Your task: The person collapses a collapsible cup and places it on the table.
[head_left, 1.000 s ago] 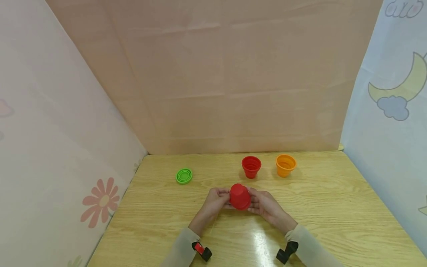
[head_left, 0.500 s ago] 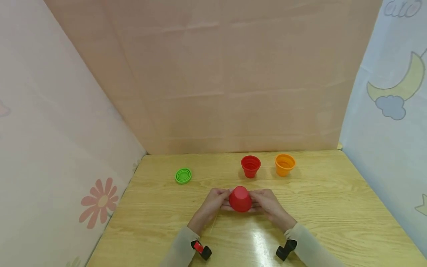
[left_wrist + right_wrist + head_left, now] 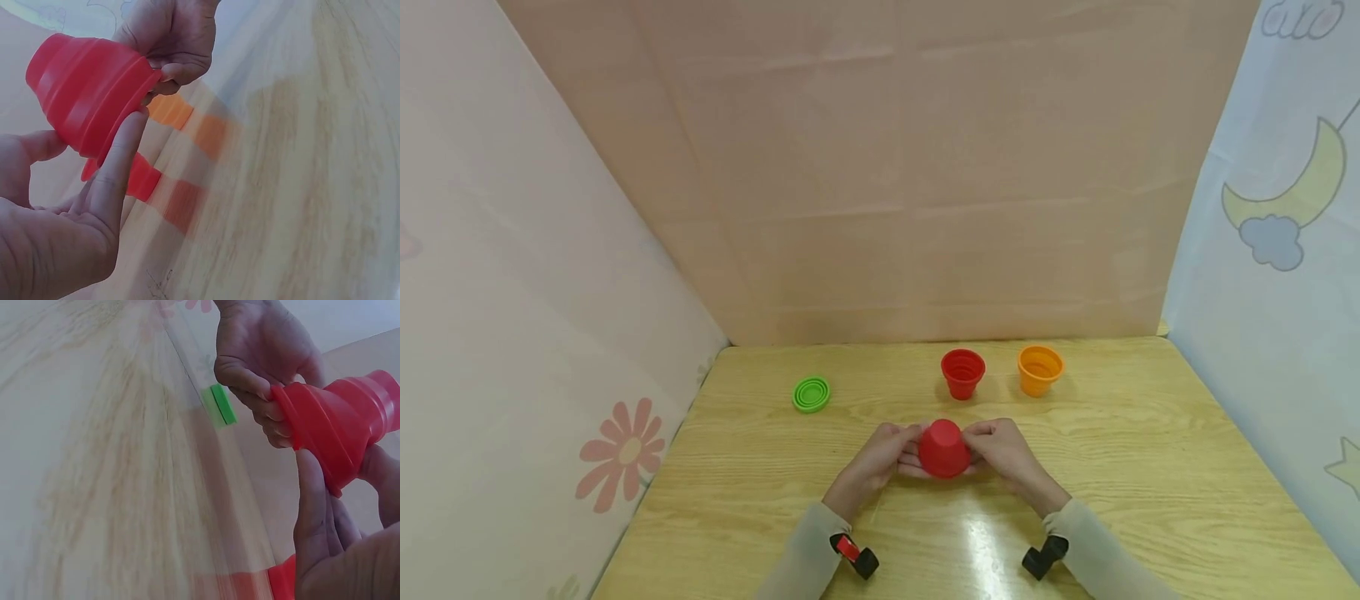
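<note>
Both hands hold a red collapsible cup above the table, its base toward the head camera and its rim turned down. My left hand grips it from the left, thumb on the ribbed wall and fingers at the rim. From the other side my right hand pinches it in the same way. The cup's stepped rings stand out in the left wrist view. The right wrist view shows its wall partly pulled out. Hidden from view is the inside of the cup.
Behind the hands a second red cup stands upright, mouth up. To its right is an orange cup, also extended. A flattened green cup lies at the left on the wooden table. Cloth walls enclose the back and sides.
The red cup has tilted and shifted slightly right and toward the person, and it looks wider at the rim. Both hands keep hold, with the right hand's fingers shifting on the wall.
</note>
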`<state>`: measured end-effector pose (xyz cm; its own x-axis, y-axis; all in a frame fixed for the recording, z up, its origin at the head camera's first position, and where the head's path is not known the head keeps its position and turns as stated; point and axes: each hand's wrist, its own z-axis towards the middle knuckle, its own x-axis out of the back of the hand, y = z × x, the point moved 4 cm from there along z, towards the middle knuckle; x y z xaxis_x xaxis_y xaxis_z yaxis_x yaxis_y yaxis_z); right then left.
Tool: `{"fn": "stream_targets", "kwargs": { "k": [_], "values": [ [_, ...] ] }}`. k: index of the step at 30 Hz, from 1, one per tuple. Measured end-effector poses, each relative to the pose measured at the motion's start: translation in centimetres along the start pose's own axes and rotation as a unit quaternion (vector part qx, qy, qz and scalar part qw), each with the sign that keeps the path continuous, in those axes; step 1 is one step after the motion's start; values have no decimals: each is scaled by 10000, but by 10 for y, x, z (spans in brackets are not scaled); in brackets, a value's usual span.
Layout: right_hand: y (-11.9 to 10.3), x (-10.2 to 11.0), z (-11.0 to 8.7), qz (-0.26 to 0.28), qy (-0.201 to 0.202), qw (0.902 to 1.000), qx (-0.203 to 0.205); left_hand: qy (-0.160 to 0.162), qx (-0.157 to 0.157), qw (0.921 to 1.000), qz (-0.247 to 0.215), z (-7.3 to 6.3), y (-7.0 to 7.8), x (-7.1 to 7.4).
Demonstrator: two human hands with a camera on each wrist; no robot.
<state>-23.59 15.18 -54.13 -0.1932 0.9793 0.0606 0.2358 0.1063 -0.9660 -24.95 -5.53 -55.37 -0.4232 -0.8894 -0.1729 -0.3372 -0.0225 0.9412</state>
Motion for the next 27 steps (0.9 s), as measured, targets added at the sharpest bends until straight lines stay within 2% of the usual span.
{"fn": "stream_targets", "kwargs": {
  "k": [8, 19, 27],
  "values": [
    [-2, -1, -1, 1, -318, 9995, 82, -4, -207, 9998, 73, -2, 1, 2],
    [6, 1, 0, 260, -659, 9975, 39, 280, -421, 9981, 364, -4, 2, 3],
    [1, -4, -3, 148, -352, 9992, 99, 748, -508, 9952, 387, -1, 0, 0]
  ]
}}
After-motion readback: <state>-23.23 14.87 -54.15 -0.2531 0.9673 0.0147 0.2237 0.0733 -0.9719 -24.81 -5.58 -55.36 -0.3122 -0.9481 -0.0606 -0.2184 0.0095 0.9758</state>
